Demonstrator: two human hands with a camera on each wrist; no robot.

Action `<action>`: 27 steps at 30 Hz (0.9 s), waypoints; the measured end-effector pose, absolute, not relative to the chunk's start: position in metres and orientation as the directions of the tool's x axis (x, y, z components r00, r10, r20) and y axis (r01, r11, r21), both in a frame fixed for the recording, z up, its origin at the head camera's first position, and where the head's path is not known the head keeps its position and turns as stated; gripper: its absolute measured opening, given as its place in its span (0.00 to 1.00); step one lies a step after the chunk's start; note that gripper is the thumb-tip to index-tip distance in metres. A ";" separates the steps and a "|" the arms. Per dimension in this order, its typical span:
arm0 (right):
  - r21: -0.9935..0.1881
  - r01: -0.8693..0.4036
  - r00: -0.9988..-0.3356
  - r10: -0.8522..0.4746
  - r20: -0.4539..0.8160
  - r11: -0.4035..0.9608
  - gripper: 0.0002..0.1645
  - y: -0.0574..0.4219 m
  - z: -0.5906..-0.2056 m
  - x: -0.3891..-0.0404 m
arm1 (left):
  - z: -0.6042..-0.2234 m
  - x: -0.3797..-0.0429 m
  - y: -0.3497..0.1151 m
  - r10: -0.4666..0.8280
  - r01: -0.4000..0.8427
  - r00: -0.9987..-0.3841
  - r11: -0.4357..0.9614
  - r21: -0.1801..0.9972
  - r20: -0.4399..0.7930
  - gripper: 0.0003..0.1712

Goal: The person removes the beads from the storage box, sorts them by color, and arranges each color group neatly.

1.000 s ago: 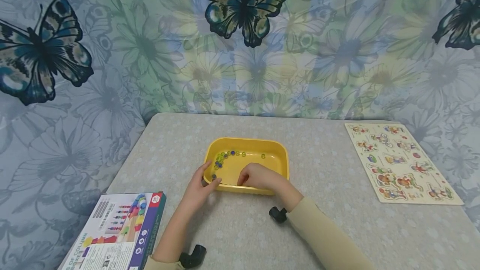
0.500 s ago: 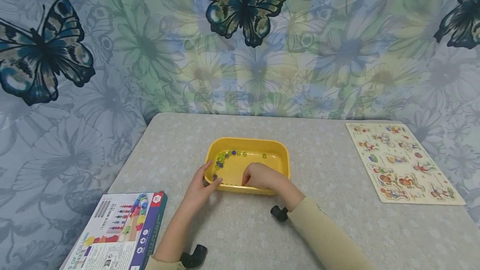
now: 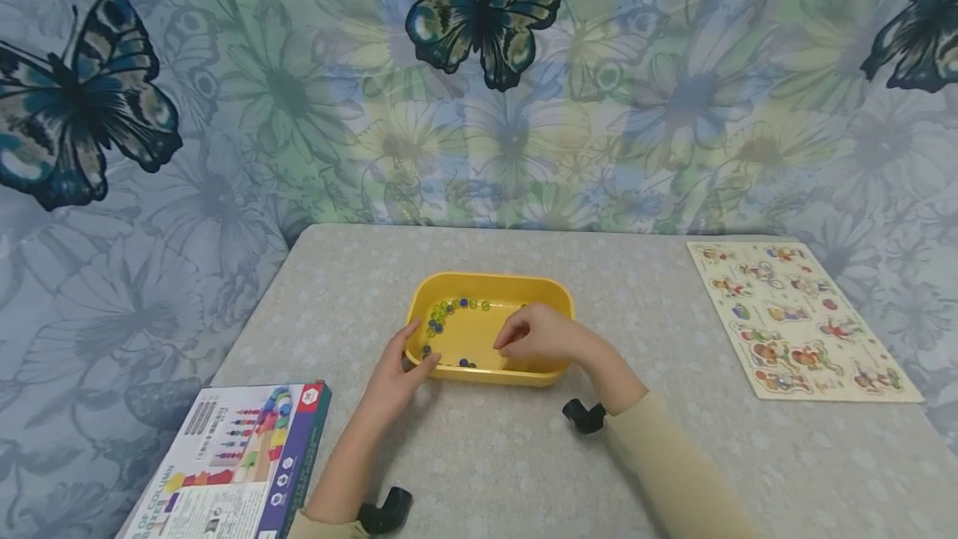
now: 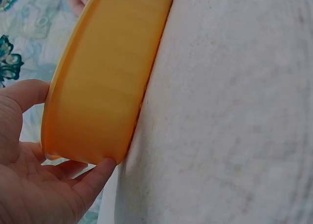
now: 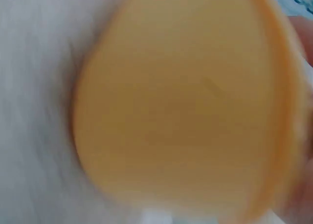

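Note:
A yellow plastic tray [image 3: 486,375] stands on the table with small round beads inside. Clear yellow-green and dark blue beads [image 3: 437,318] line its left and back left side. Two or so dark beads [image 3: 466,363] lie by the front wall. My left hand [image 3: 394,377] grips the tray's left front corner, thumb over the rim; in the left wrist view its fingers press the outer wall [image 4: 98,77]. Over the tray's right half is my right hand [image 3: 542,333], fingers curled, thumb and forefinger tips close together. I cannot tell whether a bead is between them.
At the front left lies a boxed toy [image 3: 239,456] with a printed cover. A cream board with printed pictures [image 3: 797,323] lies at the right. Black wrist-camera mounts [image 3: 584,416] sit at both wrists. A butterfly-patterned cloth [image 3: 509,148] hangs behind the table.
My right hand has risen from the tray's front wall and shifted right and back, uncovering the dark beads there. My left hand has kept its hold on the corner.

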State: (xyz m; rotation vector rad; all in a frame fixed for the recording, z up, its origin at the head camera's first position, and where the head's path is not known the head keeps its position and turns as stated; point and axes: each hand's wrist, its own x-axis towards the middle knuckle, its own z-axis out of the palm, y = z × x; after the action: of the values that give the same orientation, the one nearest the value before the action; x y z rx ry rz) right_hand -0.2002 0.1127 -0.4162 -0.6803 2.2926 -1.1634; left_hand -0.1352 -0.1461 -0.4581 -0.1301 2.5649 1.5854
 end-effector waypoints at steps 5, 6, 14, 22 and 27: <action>-0.855 -0.166 -0.828 -0.540 -0.150 0.492 0.11 0.154 -0.399 -0.202 | -0.455 -0.136 -0.146 0.003 -0.134 -0.988 0.462 0.877 -0.152 0.41; -0.854 -0.162 -0.844 -0.518 -0.139 0.493 0.11 0.163 -0.397 -0.202 | -0.455 -0.136 -0.146 0.003 -0.137 -0.988 0.463 0.876 -0.155 0.41; -0.819 -0.072 -0.949 -0.291 -0.119 0.569 0.18 0.228 -0.405 -0.211 | -0.458 -0.137 -0.145 0.001 -0.159 -0.984 0.455 0.876 -0.180 0.42; -0.746 -0.015 -0.953 -0.236 -0.191 0.665 0.10 0.244 -0.449 -0.230 | -0.459 -0.138 -0.146 0.003 -0.145 -0.986 0.460 0.876 -0.165 0.43; -0.714 -0.006 -0.956 -0.213 -0.201 0.700 0.07 0.239 -0.458 -0.237 | -0.458 -0.138 -0.146 0.009 -0.139 -0.987 0.450 0.882 -0.160 0.43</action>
State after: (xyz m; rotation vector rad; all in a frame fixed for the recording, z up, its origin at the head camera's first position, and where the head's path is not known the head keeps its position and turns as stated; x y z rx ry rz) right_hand -0.2369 0.2394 -0.4582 -0.1735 2.6418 -1.1091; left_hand -0.1376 -0.1465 -0.4581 -0.1157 2.5519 1.5731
